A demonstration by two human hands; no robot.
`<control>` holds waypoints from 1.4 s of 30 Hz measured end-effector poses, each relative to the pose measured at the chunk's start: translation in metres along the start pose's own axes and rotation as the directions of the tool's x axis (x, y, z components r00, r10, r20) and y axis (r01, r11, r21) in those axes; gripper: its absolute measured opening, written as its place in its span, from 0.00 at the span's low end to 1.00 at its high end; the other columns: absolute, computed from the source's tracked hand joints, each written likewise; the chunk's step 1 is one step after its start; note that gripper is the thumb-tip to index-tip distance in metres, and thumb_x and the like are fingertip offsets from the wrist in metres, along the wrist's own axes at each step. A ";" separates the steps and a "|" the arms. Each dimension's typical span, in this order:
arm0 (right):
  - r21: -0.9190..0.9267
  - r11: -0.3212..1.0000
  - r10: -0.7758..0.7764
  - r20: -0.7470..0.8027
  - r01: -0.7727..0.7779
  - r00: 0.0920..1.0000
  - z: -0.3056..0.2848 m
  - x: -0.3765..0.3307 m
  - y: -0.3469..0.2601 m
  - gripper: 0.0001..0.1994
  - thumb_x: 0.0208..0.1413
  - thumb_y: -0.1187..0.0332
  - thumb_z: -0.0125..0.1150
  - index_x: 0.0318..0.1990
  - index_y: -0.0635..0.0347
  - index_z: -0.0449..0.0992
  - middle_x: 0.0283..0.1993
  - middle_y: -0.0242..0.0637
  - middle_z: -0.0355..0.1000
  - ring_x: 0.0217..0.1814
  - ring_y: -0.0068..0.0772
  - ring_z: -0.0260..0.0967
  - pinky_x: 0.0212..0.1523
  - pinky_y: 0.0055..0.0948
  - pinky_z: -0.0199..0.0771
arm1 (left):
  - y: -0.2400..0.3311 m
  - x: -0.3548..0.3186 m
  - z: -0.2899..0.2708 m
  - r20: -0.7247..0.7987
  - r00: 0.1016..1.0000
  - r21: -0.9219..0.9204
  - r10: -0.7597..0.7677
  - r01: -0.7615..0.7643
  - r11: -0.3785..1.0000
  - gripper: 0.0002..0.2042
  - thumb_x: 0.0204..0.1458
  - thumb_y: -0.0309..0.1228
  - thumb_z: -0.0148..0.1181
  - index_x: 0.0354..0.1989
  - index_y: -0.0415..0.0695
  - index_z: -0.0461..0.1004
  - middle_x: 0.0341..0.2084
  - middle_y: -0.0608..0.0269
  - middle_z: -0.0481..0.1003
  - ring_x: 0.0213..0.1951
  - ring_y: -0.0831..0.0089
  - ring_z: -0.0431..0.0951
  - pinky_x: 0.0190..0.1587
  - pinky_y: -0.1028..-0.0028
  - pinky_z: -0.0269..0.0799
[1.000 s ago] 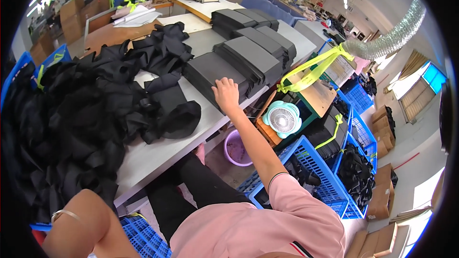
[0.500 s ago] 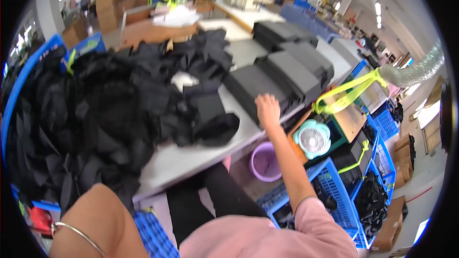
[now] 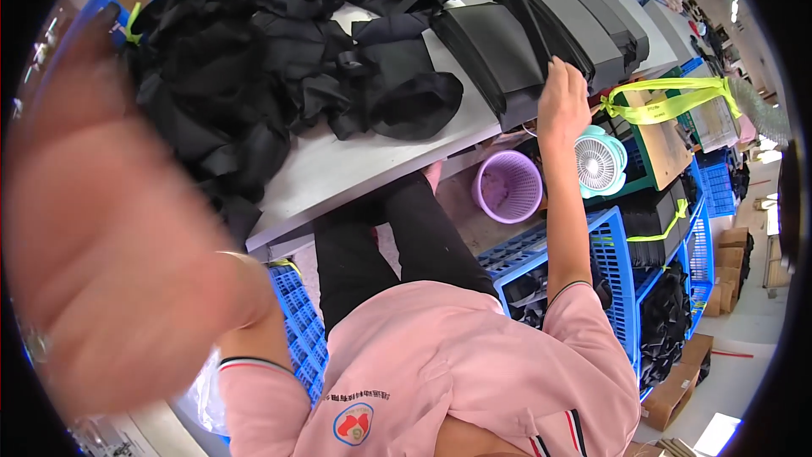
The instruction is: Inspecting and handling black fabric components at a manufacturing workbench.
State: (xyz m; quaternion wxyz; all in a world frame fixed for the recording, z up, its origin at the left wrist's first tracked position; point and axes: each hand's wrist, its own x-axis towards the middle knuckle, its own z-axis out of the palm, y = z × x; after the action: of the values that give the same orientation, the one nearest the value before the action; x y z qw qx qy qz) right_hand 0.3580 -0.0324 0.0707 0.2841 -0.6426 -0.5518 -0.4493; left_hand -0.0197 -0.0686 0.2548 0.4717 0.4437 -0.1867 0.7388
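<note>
My right hand [image 3: 564,106] is at the near edge of the stacked flat black panels [image 3: 482,42]. Its fingers pinch the lower corner of one thin black panel [image 3: 526,21], which stands tilted up from the stack. Grey-topped piles [image 3: 575,25] lie just beyond it. My left hand [image 3: 127,262] is raised very close to the camera at the left, smeared by motion. Its fingers cannot be made out. Behind it spreads a big heap of loose black fabric pieces [image 3: 203,76] on the white table [image 3: 355,165].
Below the table's edge stands a purple basket [image 3: 507,188]. A turquoise fan [image 3: 598,162] sits right of my right forearm. Blue crates [image 3: 613,262] with black pieces stand at the right. A yellow-green strap [image 3: 672,101] hangs near the fan. Another blue crate [image 3: 304,326] is beside my legs.
The view has tipped downward. My right hand, earlier on top of the stack, now has a panel's corner lifted. My left arm has swung up in front of the camera.
</note>
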 end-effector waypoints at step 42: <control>0.347 0.037 -0.031 0.938 -0.937 0.346 -0.108 -0.134 -0.068 0.23 0.61 0.70 0.59 0.63 0.68 0.67 0.57 0.36 0.72 0.57 0.25 0.67 0.60 0.24 0.64 | -0.168 -0.250 -0.135 -0.660 0.605 0.606 -0.445 0.779 0.161 0.14 0.61 0.32 0.59 0.52 0.41 0.76 0.60 0.54 0.62 0.39 0.75 0.75 0.47 0.76 0.70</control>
State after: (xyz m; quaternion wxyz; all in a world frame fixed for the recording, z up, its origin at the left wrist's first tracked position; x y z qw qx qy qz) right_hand 0.2658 -0.1710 -0.0108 0.4783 -0.6148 -0.4514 0.4352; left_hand 0.1005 -0.0262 -0.0495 0.4642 0.5191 0.4921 0.5223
